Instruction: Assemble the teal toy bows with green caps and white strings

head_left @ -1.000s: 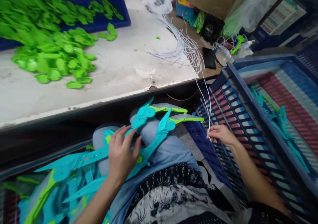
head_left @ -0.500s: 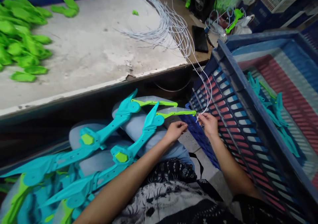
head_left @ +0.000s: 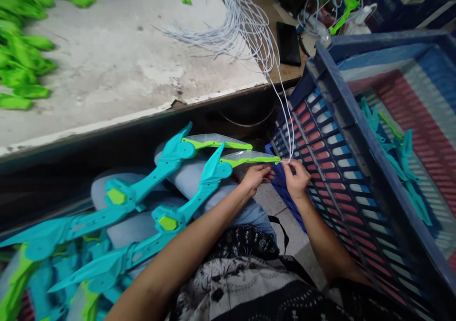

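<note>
Across my lap lie two long teal plastic pieces, shaped like toy bows, with lime-green tip arms and clear fins. The nearer toy bow (head_left: 210, 181) points its green tip at my hands; the farther toy bow (head_left: 142, 188) rests beside it. My right hand (head_left: 297, 177) pinches a white cord (head_left: 289, 136) right at that nearer tip. Just below the tip, my left hand (head_left: 257, 177) has its fingers curled together; anything between them is hidden. The cord runs up to a bundle of white cords (head_left: 245, 31) on the table.
Green plastic parts (head_left: 21, 50) are heaped on the worn table (head_left: 117, 64) at left. A tall blue crate (head_left: 331, 98) at right holds more teal pieces (head_left: 402, 159). A black phone (head_left: 288, 43) lies near the table corner. More teal pieces (head_left: 71, 273) are piled at lower left.
My left hand has moved right and up, closer to the green tip. My right hand has shifted slightly left with the cord, whose loop hangs narrower. The view has shifted a little.
</note>
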`<action>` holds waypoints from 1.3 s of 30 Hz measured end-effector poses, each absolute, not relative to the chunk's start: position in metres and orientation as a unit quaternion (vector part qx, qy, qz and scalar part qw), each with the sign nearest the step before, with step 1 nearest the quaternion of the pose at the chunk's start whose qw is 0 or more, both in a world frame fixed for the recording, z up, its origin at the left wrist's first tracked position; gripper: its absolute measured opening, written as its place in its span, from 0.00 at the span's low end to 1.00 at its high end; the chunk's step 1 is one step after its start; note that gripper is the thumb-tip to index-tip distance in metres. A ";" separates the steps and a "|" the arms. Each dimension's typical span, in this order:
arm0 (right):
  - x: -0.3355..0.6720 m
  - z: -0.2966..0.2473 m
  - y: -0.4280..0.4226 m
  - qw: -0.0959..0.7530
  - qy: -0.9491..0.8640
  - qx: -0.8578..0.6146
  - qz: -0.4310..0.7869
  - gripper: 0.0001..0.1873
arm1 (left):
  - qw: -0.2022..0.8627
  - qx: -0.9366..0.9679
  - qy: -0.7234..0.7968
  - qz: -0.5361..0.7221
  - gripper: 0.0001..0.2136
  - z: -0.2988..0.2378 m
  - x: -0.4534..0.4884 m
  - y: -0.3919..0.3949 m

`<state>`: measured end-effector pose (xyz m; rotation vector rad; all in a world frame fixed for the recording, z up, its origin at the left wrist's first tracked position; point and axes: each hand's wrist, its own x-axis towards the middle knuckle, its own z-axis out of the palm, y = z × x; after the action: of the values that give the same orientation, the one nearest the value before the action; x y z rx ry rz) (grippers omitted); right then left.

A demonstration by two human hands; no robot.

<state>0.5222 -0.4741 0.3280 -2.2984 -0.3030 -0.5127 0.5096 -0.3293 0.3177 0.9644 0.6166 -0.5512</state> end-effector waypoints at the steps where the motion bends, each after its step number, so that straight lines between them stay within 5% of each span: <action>1: 0.523 0.328 -0.474 0.363 -0.140 -0.898 -0.206 0.09 | 0.807 0.448 0.287 -0.258 0.03 0.317 0.510 -0.329; 18: 0.529 0.325 -0.477 0.321 -0.257 -0.874 -0.258 0.05 | 0.814 0.436 0.276 -0.265 0.03 0.315 0.515 -0.331; 31: 0.525 0.316 -0.473 0.393 -0.154 -0.890 -0.174 0.04 | 0.837 0.423 0.231 -0.260 0.02 0.303 0.522 -0.337; 39: 0.540 0.328 -0.483 0.353 -0.240 -0.894 -0.135 0.07 | 0.817 0.478 0.198 -0.256 0.05 0.299 0.525 -0.339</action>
<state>0.5397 -0.4833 0.3280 -2.3131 -0.6209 -0.3495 0.5254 -0.3391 0.2989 1.0190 0.4212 -0.5466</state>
